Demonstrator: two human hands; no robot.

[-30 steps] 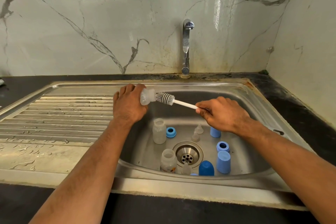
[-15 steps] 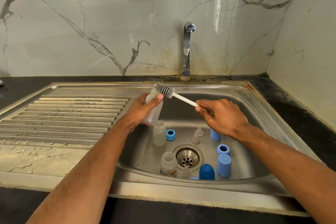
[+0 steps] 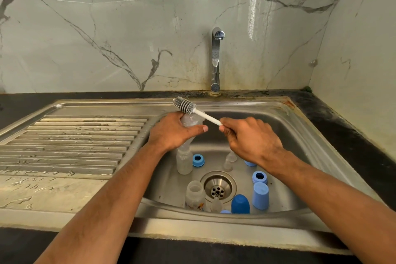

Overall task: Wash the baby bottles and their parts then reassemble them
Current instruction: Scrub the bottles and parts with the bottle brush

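The steel sink (image 3: 300,126) holds loose bottles and blue caps around the drain. Above the basin the left hand (image 3: 171,133) grips a clear bottle (image 3: 191,121) – the right hand (image 3: 252,139) grasps the bottle brush (image 3: 184,105), its bristles just above the bottle.

A clear baby bottle (image 3: 191,123) is held above the basin, tilted, bottom end up, the brush (image 3: 184,105) with its grey bristled head and white handle just over that end. Down in the sink (image 3: 285,126) a second clear bottle (image 3: 184,162) stands upright near a blue ring (image 3: 198,160). A third bottle (image 3: 194,196), open-mouthed, stands beside the drain. Two clear teats (image 3: 229,159) sit behind the drain. A light blue ring (image 3: 259,177) and a light blue cap (image 3: 260,195) stand to the right, with a darker blue domed cap (image 3: 240,204) at the front wall
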